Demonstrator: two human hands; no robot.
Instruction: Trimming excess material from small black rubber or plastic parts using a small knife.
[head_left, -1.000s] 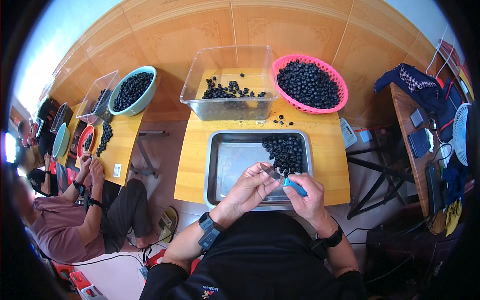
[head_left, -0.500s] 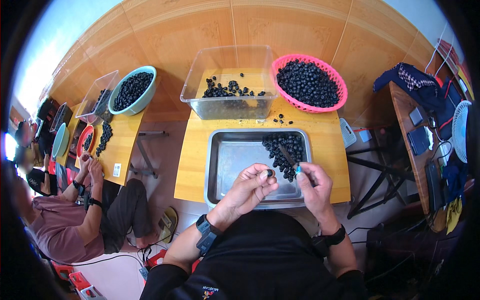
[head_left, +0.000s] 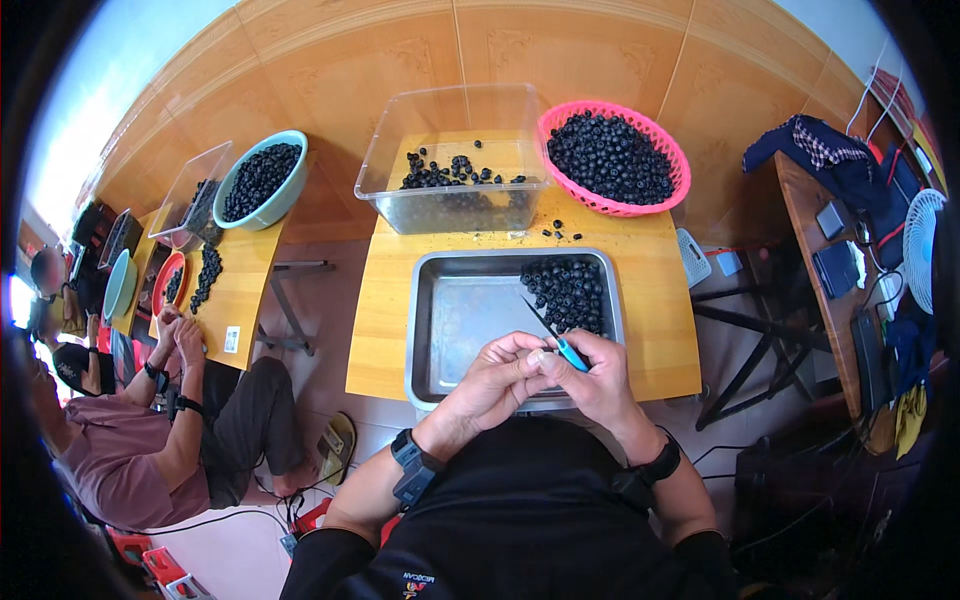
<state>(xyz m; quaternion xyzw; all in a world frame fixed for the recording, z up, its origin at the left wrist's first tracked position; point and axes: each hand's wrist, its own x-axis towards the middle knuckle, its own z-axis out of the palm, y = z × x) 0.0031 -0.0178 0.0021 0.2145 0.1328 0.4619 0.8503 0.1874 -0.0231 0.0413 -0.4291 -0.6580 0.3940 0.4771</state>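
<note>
In front of me lies a metal tray (head_left: 425, 340) with a heap of small, round, black fruit-like pieces (head_left: 570, 290) in its right half. Over the tray's near edge my two hands meet, fingertips touching. My left hand (head_left: 492, 378) is pinched shut; the black piece it held a moment ago is now hidden behind the fingers. My right hand (head_left: 600, 375) grips a small knife (head_left: 571, 354) by its blue handle, its thin dark blade pointing up and left, away from me.
Behind the tray stand a clear plastic box (head_left: 455, 215) with black pieces and a pink basket (head_left: 683, 180) full of them. A few loose pieces lie on the wooden table (head_left: 375, 330). At left, another person (head_left: 140, 450) works at a table with a teal basin (head_left: 300, 185).
My right hand has brought the knife leftward to meet my left hand. The black piece, seen before at my left fingertips, is now covered by fingers.
</note>
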